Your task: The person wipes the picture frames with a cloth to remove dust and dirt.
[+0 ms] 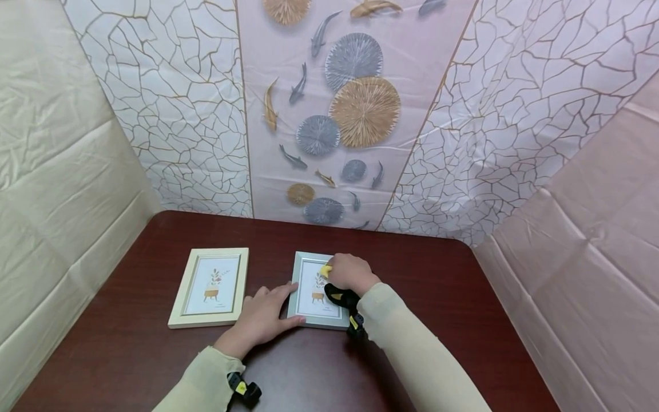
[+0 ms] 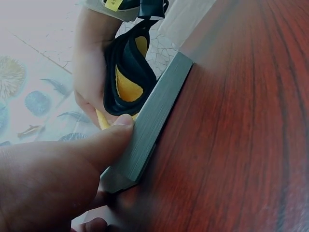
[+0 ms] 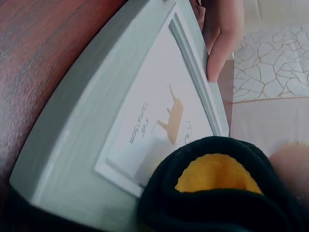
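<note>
A grey-green picture frame (image 1: 325, 324) lies face up on the dark red-brown table, showing a small drawing of a plant in a stool-like pot. At its left side my left hand (image 1: 264, 312) steadies it with fairly straight, spread fingers, thumb at the lower left corner and a finger on the left edge. Over the frame's right part, my right hand (image 1: 352, 273) grips a folded cloth (image 3: 217, 174), black on one side and yellow on the other. A yellow bit of it sticks out at the fingertips, and the black part hangs over the glass.
A cream picture frame (image 1: 181, 306) with a similar drawing lies to the left, near my left hand. Patterned cloth walls (image 1: 190, 114) stand behind the table (image 1: 437, 297) and plain ones at both sides. Each wrist wears a black strap device.
</note>
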`<state>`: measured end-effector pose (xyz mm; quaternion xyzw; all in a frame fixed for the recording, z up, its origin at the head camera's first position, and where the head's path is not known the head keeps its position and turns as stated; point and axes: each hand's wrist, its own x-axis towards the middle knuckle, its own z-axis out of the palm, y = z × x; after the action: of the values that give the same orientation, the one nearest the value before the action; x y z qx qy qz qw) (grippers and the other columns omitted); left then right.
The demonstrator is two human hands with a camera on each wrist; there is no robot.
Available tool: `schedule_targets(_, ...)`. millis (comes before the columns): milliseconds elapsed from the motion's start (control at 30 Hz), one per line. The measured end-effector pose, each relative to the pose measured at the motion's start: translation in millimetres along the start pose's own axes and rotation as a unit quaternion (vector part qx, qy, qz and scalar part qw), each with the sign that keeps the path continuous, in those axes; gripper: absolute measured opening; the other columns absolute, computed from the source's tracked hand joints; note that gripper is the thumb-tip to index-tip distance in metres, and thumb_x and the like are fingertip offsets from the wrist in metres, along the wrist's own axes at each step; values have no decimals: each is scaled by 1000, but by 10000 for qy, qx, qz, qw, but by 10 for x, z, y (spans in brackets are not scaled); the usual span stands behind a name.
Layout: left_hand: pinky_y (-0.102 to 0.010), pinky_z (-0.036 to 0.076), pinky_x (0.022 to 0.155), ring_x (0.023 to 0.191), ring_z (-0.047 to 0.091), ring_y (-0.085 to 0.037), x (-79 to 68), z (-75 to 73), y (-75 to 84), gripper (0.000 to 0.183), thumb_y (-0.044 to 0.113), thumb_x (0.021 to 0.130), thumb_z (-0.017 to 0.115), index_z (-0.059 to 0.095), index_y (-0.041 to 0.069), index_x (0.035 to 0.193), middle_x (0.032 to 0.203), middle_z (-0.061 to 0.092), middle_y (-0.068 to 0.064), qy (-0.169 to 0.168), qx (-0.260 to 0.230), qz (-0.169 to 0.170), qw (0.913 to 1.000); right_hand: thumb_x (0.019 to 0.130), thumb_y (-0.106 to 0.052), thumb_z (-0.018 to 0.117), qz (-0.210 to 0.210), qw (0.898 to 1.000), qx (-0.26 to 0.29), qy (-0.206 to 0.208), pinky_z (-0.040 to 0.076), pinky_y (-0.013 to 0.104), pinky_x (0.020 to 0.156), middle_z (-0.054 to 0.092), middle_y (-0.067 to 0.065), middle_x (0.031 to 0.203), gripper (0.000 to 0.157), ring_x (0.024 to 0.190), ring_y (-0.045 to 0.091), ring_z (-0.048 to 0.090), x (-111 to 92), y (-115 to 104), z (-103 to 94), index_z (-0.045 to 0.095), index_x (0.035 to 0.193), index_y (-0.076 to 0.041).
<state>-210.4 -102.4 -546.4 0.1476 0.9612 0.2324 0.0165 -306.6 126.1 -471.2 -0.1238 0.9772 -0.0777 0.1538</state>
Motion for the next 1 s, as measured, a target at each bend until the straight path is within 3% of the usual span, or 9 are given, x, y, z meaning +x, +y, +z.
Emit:
schedule_targets(167, -48, 43, 84, 110, 57, -26, 0, 0, -4, 86, 69, 93, 79, 55, 27, 164, 161, 58, 2, 7, -6, -6, 10000, 106, -22, 63, -25, 10000, 78, 15, 44, 37, 68, 70, -2, 95, 19, 73, 20, 54, 22, -55, 30, 82, 100, -22)
schedule_targets(367, -48, 43, 84, 110, 57, -26, -2, -8, 3, 85, 68, 93, 79, 55, 27, 164, 161, 59, 2, -10, -24, -3, 10000, 104, -22, 65, -96, 9999, -36, 18, 46, 38, 69, 70, -1, 95, 17, 74, 20, 55, 22, -116, 30, 82, 101, -22)
schedule_targets(633, -48, 43, 83, 109, 57, -25, 5, -12, 9, 86, 68, 93, 79, 55, 27, 164, 161, 58, 2, -2, 5, -11, 10000, 105, -22, 65, -36, 10000, 66, 15, 51, 41, 79, 76, 1, 126, 35, 88, 20, 62, 34, -73, 30, 80, 136, -25)
schedule_targets(800, -47, 43, 83, 109, 56, -25, 10, -4, 9, 86, 70, 93, 79, 55, 27, 164, 161, 59, 2, 5, 22, -42, 10000, 106, -22, 65, -27, 9998, 181, -76, 53, 42, 91, 70, 3, 146, 41, 104, 18, 64, 18, -40, 27, 75, 146, -24)
schedule_targets(1000, -48, 44, 84, 112, 58, -26, 10, -10, 16, 86, 70, 91, 80, 57, 26, 162, 159, 60, 2, 39, -30, -101, 9999, 106, -20, 63, -136, 9993, 308, -185, 51, 43, 97, 65, 5, 153, 44, 115, 20, 63, -13, -20, 27, 72, 149, -22)
